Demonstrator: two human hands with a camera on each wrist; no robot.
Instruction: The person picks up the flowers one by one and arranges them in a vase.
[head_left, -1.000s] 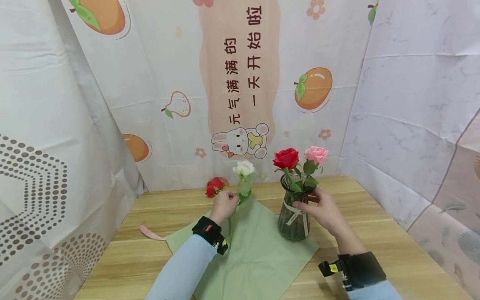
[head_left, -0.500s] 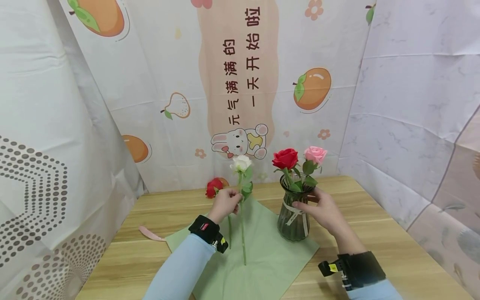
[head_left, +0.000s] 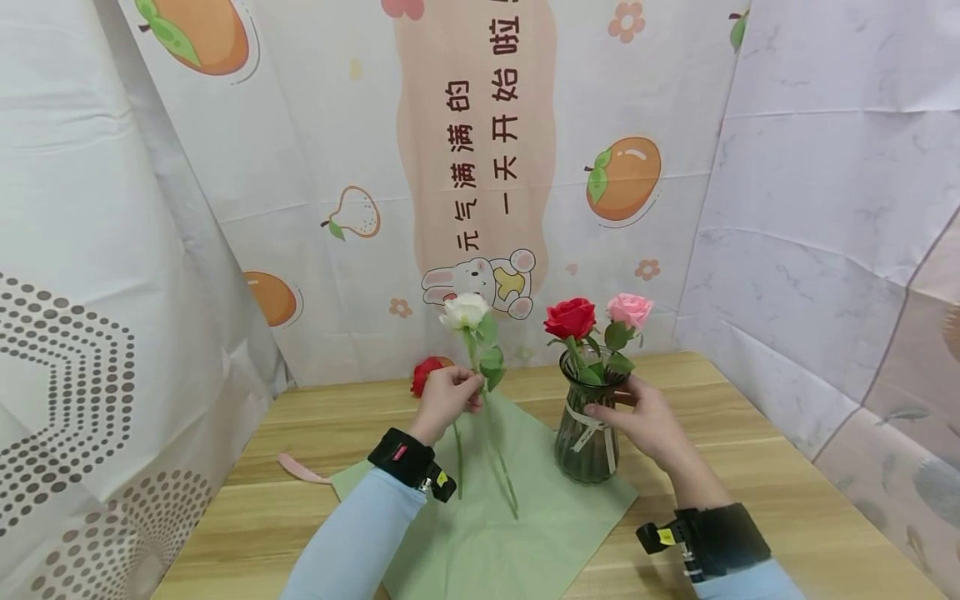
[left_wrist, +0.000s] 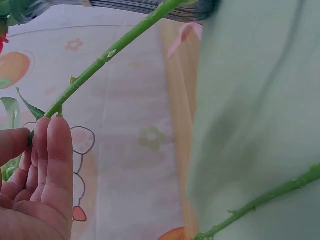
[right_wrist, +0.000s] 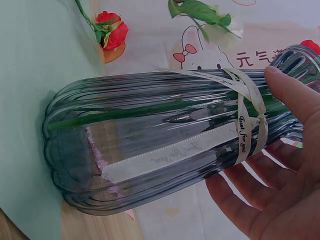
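A white rose (head_left: 467, 312) is raised above the green sheet, its stem tilted with the lower end to the right. My left hand (head_left: 448, 402) pinches that stem between thumb and fingers just below the leaves, as the left wrist view also shows with the green stem (left_wrist: 107, 56). On the right stands a ribbed glass vase (head_left: 587, 446) with a ribbon tied round it. Inside it are a red rose (head_left: 570, 318) and a pink rose (head_left: 630, 310). My right hand (head_left: 651, 421) holds the vase near its neck, thumb on the near side.
Another red rose (head_left: 427, 373) lies on the green sheet (head_left: 480, 550), partly behind my left hand. A pink ribbon (head_left: 302, 468) pokes out at the sheet's left corner. The wooden table (head_left: 240, 517) ends at a printed curtain (head_left: 337, 292).
My left hand has lifted the white rose and tilted it, its bloom moving left and up while the stem's end swings right. My right hand stays on the vase.
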